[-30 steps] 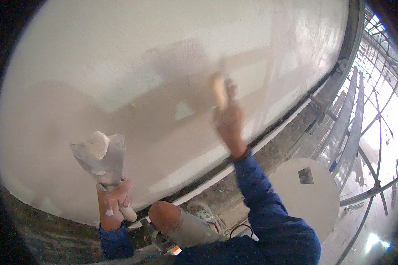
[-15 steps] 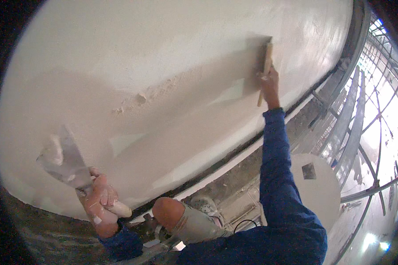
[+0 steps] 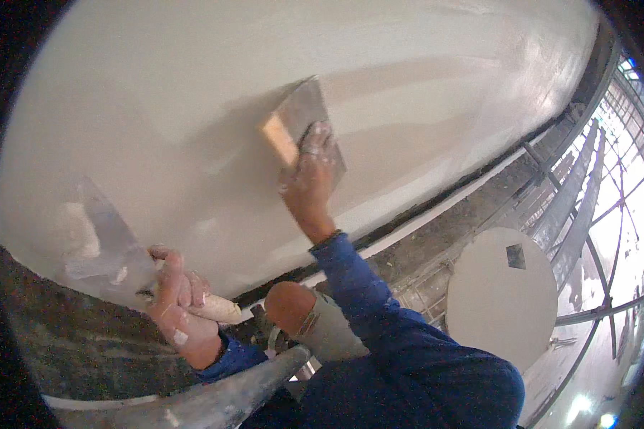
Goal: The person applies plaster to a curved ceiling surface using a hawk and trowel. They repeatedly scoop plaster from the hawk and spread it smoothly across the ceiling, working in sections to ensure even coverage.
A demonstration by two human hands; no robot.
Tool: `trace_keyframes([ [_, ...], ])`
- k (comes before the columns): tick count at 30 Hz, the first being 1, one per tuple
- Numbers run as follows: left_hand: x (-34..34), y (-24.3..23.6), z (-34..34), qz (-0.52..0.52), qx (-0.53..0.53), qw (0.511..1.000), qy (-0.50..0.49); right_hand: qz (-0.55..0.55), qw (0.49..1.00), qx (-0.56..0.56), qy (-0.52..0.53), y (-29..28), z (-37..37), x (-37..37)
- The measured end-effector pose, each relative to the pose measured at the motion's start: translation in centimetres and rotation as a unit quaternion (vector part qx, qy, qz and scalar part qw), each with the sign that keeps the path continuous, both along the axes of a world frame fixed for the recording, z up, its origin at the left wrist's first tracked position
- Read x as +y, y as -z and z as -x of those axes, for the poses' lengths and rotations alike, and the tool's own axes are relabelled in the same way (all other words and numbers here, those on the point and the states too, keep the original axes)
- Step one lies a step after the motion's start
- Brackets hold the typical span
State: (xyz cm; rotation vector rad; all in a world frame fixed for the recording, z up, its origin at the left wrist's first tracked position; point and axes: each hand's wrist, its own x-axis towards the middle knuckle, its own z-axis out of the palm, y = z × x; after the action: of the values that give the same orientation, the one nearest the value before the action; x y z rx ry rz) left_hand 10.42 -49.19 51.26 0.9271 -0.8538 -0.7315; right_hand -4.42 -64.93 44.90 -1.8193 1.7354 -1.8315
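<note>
A pale plastered wall [image 3: 436,43] fills the upper view. My right hand [image 3: 309,179] grips a wide steel trowel [image 3: 308,96] with a wooden handle [image 3: 279,137], its blade against the middle of the wall. Lower on the left, my left hand [image 3: 182,307] is wrapped round the pale handle of a broad scraper [image 3: 118,261]. A lump of white plaster [image 3: 80,230] sits on the scraper's blade. Both hands are smeared with white.
A pale round board [image 3: 497,307] with a dark square on it lies beside my right arm. Poles and scaffolding [image 3: 579,186] run down the right side. A dark gap [image 3: 436,191] follows the wall's lower edge. My bent knee [image 3: 288,306] and a thick metal pipe [image 3: 250,379] are below.
My right hand went rightward, then swung back leftward with the trowel turned. The ragged plaster streak seen half a second ago now looks smoothed. My left hand shifted slightly right.
</note>
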Motion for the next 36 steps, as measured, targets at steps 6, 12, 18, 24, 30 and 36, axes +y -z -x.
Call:
trace_keyframes([
  [6,2.7,5.1,-4.4,-0.128,-0.006,0.987,-0.094,-0.078,0.989,0.041,-0.116,0.2,-7.5,4.7],
  [12,4.3,8.2,-6.4,-0.183,-0.149,0.966,0.108,-0.065,0.935,-0.091,-0.336,2.5,-3.4,7.5],
  [18,2.4,4.6,-3.3,-0.244,-0.17,0.921,0.252,0.081,0.841,-0.181,-0.503,0.3,3.8,11.2],
  [24,-0.1,3.3,-0.6,-0.265,-0.265,0.875,0.307,0.116,0.808,-0.035,-0.577,-1.2,7.3,10.1],
  [30,-2.0,2.4,-2.3,-0.257,-0.272,0.898,0.23,0.008,0.876,0.228,-0.425,3.1,13.6,5.6],
  [36,-4.1,-0.5,-1.2,-0.065,0.026,0.915,0.398,0.113,0.99,0.014,0.082,0.1,30.6,-5.9],
])
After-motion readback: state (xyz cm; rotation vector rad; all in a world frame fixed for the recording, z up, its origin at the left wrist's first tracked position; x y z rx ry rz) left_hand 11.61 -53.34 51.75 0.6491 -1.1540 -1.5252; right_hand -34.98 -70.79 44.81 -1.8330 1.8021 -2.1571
